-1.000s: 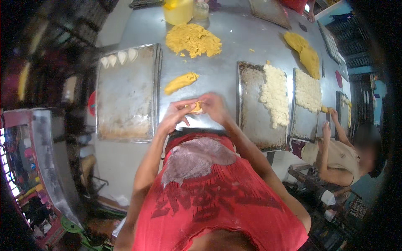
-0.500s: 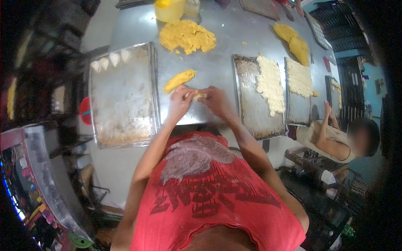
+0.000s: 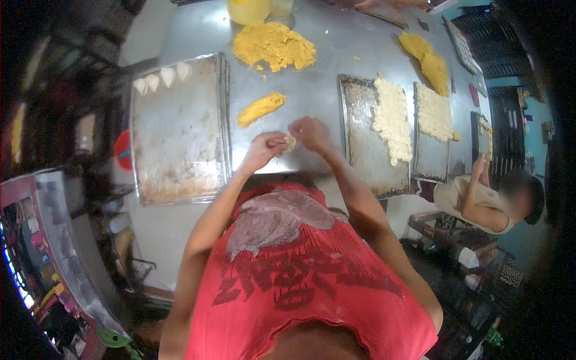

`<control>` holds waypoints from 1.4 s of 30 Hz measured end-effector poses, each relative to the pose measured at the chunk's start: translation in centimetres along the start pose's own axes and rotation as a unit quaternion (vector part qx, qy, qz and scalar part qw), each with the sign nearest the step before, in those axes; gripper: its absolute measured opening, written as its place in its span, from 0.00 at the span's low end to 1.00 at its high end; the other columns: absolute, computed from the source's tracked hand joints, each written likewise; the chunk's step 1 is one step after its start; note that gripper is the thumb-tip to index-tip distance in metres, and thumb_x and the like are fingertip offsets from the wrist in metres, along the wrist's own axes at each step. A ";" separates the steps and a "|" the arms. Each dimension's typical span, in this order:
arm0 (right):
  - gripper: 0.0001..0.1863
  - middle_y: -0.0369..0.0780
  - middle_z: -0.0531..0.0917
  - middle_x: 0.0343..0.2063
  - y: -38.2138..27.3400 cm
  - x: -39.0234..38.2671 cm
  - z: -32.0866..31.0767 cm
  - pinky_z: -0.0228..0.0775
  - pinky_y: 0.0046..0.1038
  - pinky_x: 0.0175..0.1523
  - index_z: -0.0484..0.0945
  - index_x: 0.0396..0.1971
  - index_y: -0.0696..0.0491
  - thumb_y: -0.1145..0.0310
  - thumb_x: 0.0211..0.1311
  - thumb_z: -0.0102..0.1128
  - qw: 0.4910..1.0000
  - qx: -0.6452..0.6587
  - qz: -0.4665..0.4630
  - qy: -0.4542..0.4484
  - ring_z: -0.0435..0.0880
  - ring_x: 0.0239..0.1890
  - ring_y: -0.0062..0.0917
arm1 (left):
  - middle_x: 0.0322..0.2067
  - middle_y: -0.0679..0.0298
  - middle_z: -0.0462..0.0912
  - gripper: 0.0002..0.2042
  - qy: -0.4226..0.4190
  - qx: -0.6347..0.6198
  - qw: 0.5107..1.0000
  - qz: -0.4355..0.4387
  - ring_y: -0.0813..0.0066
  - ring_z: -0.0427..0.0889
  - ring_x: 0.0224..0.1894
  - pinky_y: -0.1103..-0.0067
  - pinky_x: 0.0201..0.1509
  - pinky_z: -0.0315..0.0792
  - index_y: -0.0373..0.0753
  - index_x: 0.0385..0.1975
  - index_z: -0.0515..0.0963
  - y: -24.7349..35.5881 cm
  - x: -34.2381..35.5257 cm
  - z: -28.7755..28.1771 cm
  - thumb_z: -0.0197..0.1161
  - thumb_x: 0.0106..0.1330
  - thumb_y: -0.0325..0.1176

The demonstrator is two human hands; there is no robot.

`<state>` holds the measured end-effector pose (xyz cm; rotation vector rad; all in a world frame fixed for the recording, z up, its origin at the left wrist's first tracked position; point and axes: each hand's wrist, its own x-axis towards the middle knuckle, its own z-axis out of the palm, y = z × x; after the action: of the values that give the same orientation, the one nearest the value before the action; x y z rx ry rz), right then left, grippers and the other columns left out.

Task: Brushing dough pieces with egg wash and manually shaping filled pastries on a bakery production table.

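Pinching pale dough piece (image 3: 290, 143), left hand (image 3: 266, 150), fingers closed on it above near edge of table (image 3: 309, 90)! Right hand (image 3: 311, 134) just beside, fingers curled, can't tell if gripping. Yellow log (image 3: 261, 109) beyond; 4 pale pieces (image 3: 168, 75) at far end of left tray (image 3: 177, 138); crumbly yellow mound (image 3: 276, 45), then yellow container (image 3: 248, 11).

We tally: one dough piece (image 3: 290, 143) held, one yellow roll (image 3: 261, 110) nearby, one crumbly yellow mound (image 3: 275, 46), one yellow tub (image 3: 248, 11), four pale pieces (image 3: 168, 76) on the left tray (image 3: 177, 132).
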<state>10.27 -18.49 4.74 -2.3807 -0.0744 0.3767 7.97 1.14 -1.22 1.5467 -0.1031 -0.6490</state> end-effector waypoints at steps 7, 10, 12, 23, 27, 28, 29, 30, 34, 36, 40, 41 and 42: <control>0.11 0.46 0.80 0.25 -2.1 3.7 6.8 0.69 0.43 0.39 0.80 0.27 0.51 0.61 0.64 0.54 0.888 -0.244 -0.296 0.255 0.78 0.30 0.45 | 0.30 0.64 0.81 0.15 0.170 -0.086 0.981 -0.039 0.82 0.79 0.27 0.81 0.32 0.78 0.32 0.53 0.77 -2.1 -2.5 -0.4 0.63 0.68 0.30; 0.12 0.41 0.83 0.36 0.1 4.8 7.9 0.69 0.43 0.47 0.80 0.31 0.53 0.61 0.66 0.53 0.966 -0.063 -0.184 0.169 0.79 0.42 0.42 | 0.23 0.65 0.80 0.11 0.156 -0.012 0.987 -0.028 0.81 0.78 0.23 0.81 0.29 0.77 0.33 0.47 0.79 -1.2 -1.7 0.5 0.61 0.69 0.30; 0.13 0.38 0.82 0.49 1.5 4.5 6.6 0.68 0.40 0.56 0.82 0.39 0.55 0.63 0.68 0.52 0.974 0.196 0.055 0.096 0.75 0.56 0.40 | 0.43 0.57 0.81 0.20 0.190 0.241 0.947 0.092 0.64 0.79 0.44 0.71 0.51 0.75 0.35 0.56 0.75 -0.1 -0.5 1.0 0.65 0.66 0.33; 0.18 0.48 0.77 0.51 5.3 -7.5 3.6 0.66 0.42 0.61 0.78 0.51 0.56 0.69 0.60 0.60 0.989 0.019 -0.140 0.051 0.72 0.58 0.44 | 0.48 0.60 0.81 0.14 0.068 0.342 0.910 0.223 0.60 0.74 0.52 0.68 0.60 0.67 0.41 0.47 0.80 -0.1 -4.5 2.1 0.67 0.61 0.28; 0.16 0.50 0.77 0.47 4.5 -6.1 4.4 0.65 0.44 0.60 0.79 0.44 0.55 0.65 0.58 0.66 0.997 -0.037 -0.040 0.063 0.71 0.56 0.46 | 0.50 0.58 0.75 0.15 0.129 0.367 0.894 0.221 0.56 0.72 0.54 0.62 0.58 0.64 0.41 0.46 0.77 -0.6 -2.5 2.8 0.69 0.61 0.35; 0.16 0.46 0.78 0.44 4.1 -5.6 4.5 0.69 0.38 0.55 0.76 0.44 0.56 0.64 0.59 0.66 0.996 -0.019 -0.070 0.044 0.75 0.50 0.40 | 0.42 0.59 0.76 0.15 0.128 0.354 0.900 0.219 0.56 0.74 0.46 0.64 0.53 0.68 0.40 0.41 0.74 -0.4 -2.2 2.9 0.70 0.58 0.35; 0.16 0.46 0.78 0.44 3.5 -5.4 4.9 0.69 0.38 0.55 0.76 0.44 0.56 0.64 0.59 0.66 0.996 -0.022 -0.081 0.044 0.75 0.50 0.40 | 0.34 0.63 0.76 0.15 0.067 0.288 0.949 0.109 0.65 0.75 0.36 0.71 0.44 0.71 0.41 0.38 0.71 -0.3 -2.6 2.4 0.71 0.59 0.35; 0.18 0.43 0.77 0.43 2.8 -5.3 5.4 0.70 0.34 0.53 0.74 0.46 0.55 0.65 0.59 0.66 0.982 0.187 -0.021 0.000 0.76 0.47 0.35 | 0.31 0.65 0.76 0.16 0.060 0.220 0.972 0.054 0.71 0.74 0.33 0.74 0.40 0.71 0.41 0.39 0.71 -0.1 -3.0 1.5 0.72 0.59 0.36; 0.23 0.37 0.75 0.42 -3.9 -3.6 5.1 0.72 0.25 0.48 0.70 0.53 0.55 0.70 0.59 0.66 0.871 0.475 0.067 -0.105 0.76 0.43 0.21 | 0.30 0.67 0.75 0.19 0.138 0.004 0.990 0.016 0.79 0.72 0.32 0.81 0.37 0.71 0.41 0.44 0.73 2.7 -7.3 -1.3 0.73 0.60 0.39; 0.19 0.36 0.77 0.40 -5.4 0.3 6.9 0.73 0.23 0.45 0.73 0.50 0.58 0.71 0.61 0.65 0.941 0.319 -0.109 0.021 0.77 0.41 0.18 | 0.35 0.70 0.76 0.17 0.213 -0.100 0.971 0.037 0.83 0.72 0.35 0.83 0.39 0.70 0.41 0.51 0.73 2.6 -9.7 -3.3 0.69 0.64 0.34; 0.17 0.35 0.82 0.33 -20.6 6.4 -0.3 0.73 0.23 0.44 0.76 0.47 0.62 0.70 0.63 0.66 0.904 0.389 -0.164 0.066 0.79 0.38 0.17 | 0.39 0.71 0.77 0.16 0.340 -0.135 0.929 0.063 0.85 0.73 0.38 0.86 0.41 0.69 0.41 0.56 0.73 1.8 -14.3 -9.1 0.63 0.70 0.32; 0.19 0.36 0.83 0.34 -21.7 9.4 0.4 0.73 0.23 0.43 0.76 0.50 0.62 0.68 0.64 0.66 0.895 0.395 -0.176 0.111 0.79 0.38 0.17 | 0.39 0.70 0.77 0.16 0.367 -0.120 0.922 0.036 0.85 0.73 0.39 0.86 0.42 0.69 0.41 0.56 0.73 2.1 -15.3 -10.2 0.62 0.70 0.32; 0.21 0.37 0.84 0.34 -22.3 12.6 1.2 0.73 0.23 0.43 0.75 0.52 0.62 0.65 0.65 0.66 0.884 0.400 -0.187 0.156 0.80 0.38 0.17 | 0.40 0.70 0.77 0.16 0.392 -0.131 0.910 0.029 0.84 0.73 0.40 0.85 0.45 0.70 0.40 0.55 0.74 2.1 -16.1 -11.0 0.62 0.70 0.32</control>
<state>23.08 0.81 15.63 -1.5273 -0.1856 -0.1547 0.32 17.85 5.52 1.4309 0.5256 0.0441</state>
